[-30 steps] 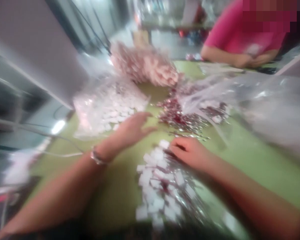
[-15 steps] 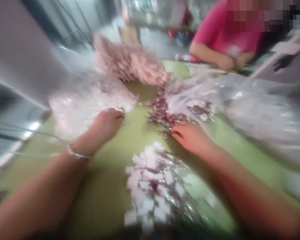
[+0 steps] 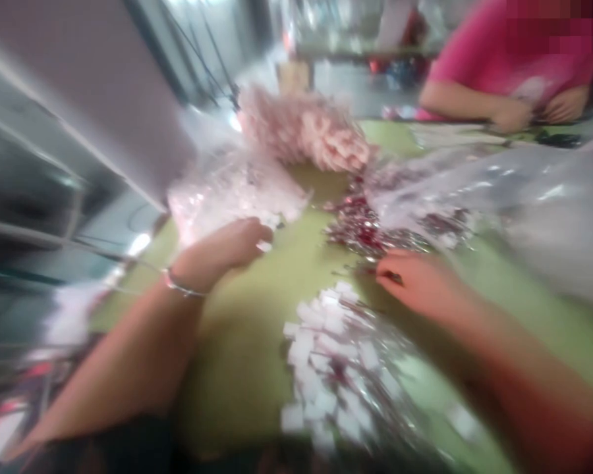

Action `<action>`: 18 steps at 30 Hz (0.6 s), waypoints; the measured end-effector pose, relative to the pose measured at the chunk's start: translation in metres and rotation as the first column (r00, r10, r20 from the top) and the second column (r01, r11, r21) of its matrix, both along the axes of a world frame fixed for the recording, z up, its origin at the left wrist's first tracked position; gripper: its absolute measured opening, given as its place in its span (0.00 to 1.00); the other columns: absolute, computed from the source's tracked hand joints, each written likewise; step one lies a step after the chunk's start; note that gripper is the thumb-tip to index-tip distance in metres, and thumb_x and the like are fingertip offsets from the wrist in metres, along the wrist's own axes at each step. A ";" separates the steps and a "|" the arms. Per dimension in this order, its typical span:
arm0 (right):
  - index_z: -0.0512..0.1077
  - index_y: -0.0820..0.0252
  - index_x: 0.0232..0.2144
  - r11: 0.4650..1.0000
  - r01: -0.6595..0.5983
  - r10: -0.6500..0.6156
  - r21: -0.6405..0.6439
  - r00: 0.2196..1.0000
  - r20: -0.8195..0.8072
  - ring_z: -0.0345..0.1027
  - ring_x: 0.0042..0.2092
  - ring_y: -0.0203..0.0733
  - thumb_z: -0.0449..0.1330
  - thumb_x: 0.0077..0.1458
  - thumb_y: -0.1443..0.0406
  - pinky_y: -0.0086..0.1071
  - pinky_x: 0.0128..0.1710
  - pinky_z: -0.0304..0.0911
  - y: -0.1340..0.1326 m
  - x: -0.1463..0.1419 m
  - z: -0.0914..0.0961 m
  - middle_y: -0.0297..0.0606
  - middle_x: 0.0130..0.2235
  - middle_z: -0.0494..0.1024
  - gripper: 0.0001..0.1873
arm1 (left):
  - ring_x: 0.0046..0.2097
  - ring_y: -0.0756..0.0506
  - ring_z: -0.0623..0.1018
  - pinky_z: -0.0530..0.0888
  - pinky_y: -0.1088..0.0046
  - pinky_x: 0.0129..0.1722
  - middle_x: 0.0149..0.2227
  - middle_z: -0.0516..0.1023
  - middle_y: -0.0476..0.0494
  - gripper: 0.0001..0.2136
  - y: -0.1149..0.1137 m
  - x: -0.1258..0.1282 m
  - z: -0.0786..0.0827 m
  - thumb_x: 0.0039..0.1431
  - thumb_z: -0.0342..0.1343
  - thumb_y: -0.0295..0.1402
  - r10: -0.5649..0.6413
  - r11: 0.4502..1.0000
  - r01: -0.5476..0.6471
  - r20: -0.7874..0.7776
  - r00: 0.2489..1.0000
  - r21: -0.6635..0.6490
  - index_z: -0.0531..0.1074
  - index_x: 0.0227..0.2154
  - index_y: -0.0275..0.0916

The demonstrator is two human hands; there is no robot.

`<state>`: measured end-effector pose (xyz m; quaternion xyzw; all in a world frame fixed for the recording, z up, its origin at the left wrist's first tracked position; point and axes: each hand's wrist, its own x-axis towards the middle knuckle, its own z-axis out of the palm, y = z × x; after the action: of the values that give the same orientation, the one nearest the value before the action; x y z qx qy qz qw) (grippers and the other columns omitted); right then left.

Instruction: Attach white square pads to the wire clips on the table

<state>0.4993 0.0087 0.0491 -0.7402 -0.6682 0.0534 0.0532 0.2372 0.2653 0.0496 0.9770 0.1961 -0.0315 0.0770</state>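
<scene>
My left hand point(image 3: 240, 242) is closed, with a small white piece point(image 3: 264, 246) showing at its fingertips. It is at the front edge of a clear plastic bag point(image 3: 217, 187) of pale pieces. My right hand point(image 3: 415, 278) has its fingers pinched together at the near side of a heap of shiny red and silver pieces point(image 3: 360, 227); what they hold is blurred. Between my forearms lies a pile of thin shiny strips with white tags point(image 3: 316, 355) on their ends.
Bunched pink material point(image 3: 306, 128) is at the back of the green table point(image 3: 237, 349). A large clear plastic bag point(image 3: 538, 210) covers the right side. Across the table sits a person in a pink shirt point(image 3: 469, 59). A grey panel point(image 3: 93, 79) stands at left.
The view has swung left, so everything sits farther right. A white piece now shows at my left fingertips. My right hand remains by the red and silver heap.
</scene>
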 end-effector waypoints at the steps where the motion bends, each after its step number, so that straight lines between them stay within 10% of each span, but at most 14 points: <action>1: 0.73 0.57 0.26 0.996 -0.017 0.019 -0.088 1.000 0.017 0.63 0.27 0.35 0.57 0.55 0.67 0.31 0.27 0.51 -0.001 -0.001 0.003 0.34 0.32 0.74 0.08 | 0.39 0.44 0.74 0.69 0.70 0.40 0.37 0.75 0.42 0.13 0.001 0.000 -0.004 0.49 0.52 0.28 -0.017 1.000 0.017 0.005 1.000 0.023 0.76 0.38 0.40; 8: 0.73 0.58 0.33 0.991 0.040 -0.039 -0.126 0.999 0.011 0.65 0.32 0.38 0.56 0.58 0.65 0.32 0.29 0.52 0.001 -0.022 -0.003 0.38 0.38 0.75 0.06 | 0.39 0.42 0.75 0.70 0.65 0.42 0.38 0.77 0.41 0.11 -0.019 0.018 0.010 0.56 0.50 0.34 0.032 0.999 -0.033 0.045 0.999 0.041 0.75 0.37 0.38; 12: 0.73 0.61 0.35 0.983 0.172 -0.173 -0.070 0.985 -0.004 0.66 0.34 0.40 0.52 0.62 0.66 0.33 0.31 0.53 0.008 -0.037 -0.017 0.42 0.39 0.74 0.09 | 0.37 0.43 0.77 0.72 0.65 0.41 0.35 0.80 0.43 0.12 -0.048 0.034 0.020 0.54 0.55 0.38 0.181 0.969 -0.140 0.200 0.963 -0.205 0.76 0.38 0.39; 18: 0.70 0.60 0.35 0.968 0.248 -0.250 -0.031 0.959 -0.138 0.66 0.33 0.40 0.51 0.63 0.65 0.32 0.31 0.53 0.007 -0.037 -0.012 0.41 0.35 0.76 0.09 | 0.36 0.46 0.78 0.75 0.69 0.37 0.36 0.80 0.42 0.15 -0.086 0.059 -0.016 0.50 0.63 0.39 0.455 0.625 -0.077 0.283 0.844 -0.777 0.76 0.39 0.37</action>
<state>0.4625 0.0157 0.0367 -0.8130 -0.5641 0.1027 0.1015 0.2959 0.1797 0.0332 0.7968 0.2894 0.1331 0.5135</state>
